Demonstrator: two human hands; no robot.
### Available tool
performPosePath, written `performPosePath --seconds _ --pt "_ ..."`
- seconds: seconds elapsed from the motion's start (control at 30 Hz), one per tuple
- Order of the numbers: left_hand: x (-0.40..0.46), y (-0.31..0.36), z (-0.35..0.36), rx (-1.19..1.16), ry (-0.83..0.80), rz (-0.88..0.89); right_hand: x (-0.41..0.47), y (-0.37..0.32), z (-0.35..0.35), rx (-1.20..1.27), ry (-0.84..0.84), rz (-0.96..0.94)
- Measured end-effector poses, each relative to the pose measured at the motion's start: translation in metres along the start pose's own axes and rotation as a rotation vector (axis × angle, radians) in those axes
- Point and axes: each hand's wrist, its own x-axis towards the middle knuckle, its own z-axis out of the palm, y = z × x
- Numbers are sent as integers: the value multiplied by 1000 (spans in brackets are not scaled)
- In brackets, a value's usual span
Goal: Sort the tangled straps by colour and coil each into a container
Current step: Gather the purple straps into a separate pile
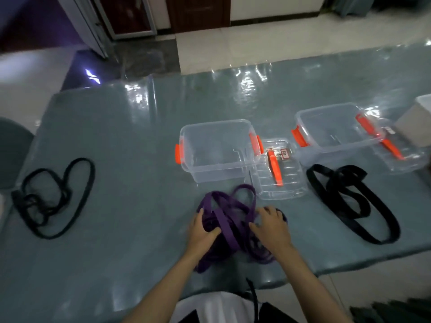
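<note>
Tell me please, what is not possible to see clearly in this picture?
- Head view: the purple strap is partly hidden under the left hand and right hand.
- The label on the near lid is too small to read.
- The grey box is cut by the right edge.

Setting: institutional or office-type room | Evidence: long table under glossy grey-green cover; pale tiled floor beyond far edge; dark wooden door and metal-framed panel at far wall
</note>
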Motion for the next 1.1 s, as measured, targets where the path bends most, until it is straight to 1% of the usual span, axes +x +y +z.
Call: performPosePath --seconds 0.1,0.17,0.23,0.4,0.5,0.63,0.8,0.9,1.0,1.1 --pt "4 0 -9 -9 -11 43 6 -6 -6 19 -4 -129" --pt "5 -3 -21 87 -21 114 9 -17 -7 22 0 -207" --pt "4 -11 -35 256 -9 183 11 -33 -6 44 -4 -287" --pt "-8 -38 -78 617 161 192 15 -87 7 -3 -36 -459" --pt "-18 -53 -108 735 255 181 15 -125 20 -54 -51 -541" --pt "-21 -80 -160 702 365 142 12 -176 38 -100 -52 -587" --pt "0 -130 -249 685 416 33 7 -247 67 -119 -102 -622" --pt "21 -158 -308 653 454 -38 4 -293 88 -146 -116 -610" --pt "48 -181 -366 530 473 -87 0 -339 112 -141 -134 -563" --pt "73 -195 -411 482 442 -140 -6 -379 129 -117 -142 -497"
